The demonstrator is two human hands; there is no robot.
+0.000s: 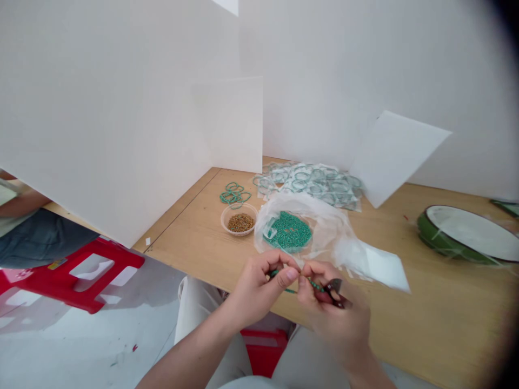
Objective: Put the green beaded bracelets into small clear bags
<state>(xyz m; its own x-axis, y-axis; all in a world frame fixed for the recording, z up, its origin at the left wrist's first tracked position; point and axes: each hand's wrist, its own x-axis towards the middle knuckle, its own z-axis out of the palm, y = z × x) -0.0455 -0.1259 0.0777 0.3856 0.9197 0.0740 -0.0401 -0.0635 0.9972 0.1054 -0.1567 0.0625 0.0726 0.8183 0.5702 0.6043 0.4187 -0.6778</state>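
Observation:
My left hand (259, 289) and my right hand (332, 308) meet over the front edge of the wooden table (405, 302). Between their fingertips runs a short strand of green beads (312, 283). A small dark tool (334, 289), perhaps pliers or scissors, sits in my right hand, its exact kind unclear. Just beyond the hands, a heap of green beads (287, 231) lies on crumpled clear plastic (320, 224). A small clear bowl of brown beads (239, 219) stands to the left of that heap.
Loops of green beads (234, 195) and plastic-wrapped bracelets (308, 183) lie at the back. A green enamel basin (462, 235) sits at right. White boards (397, 154) stand along the table. A seated person (28, 232) and a red stool (77, 273) are at left.

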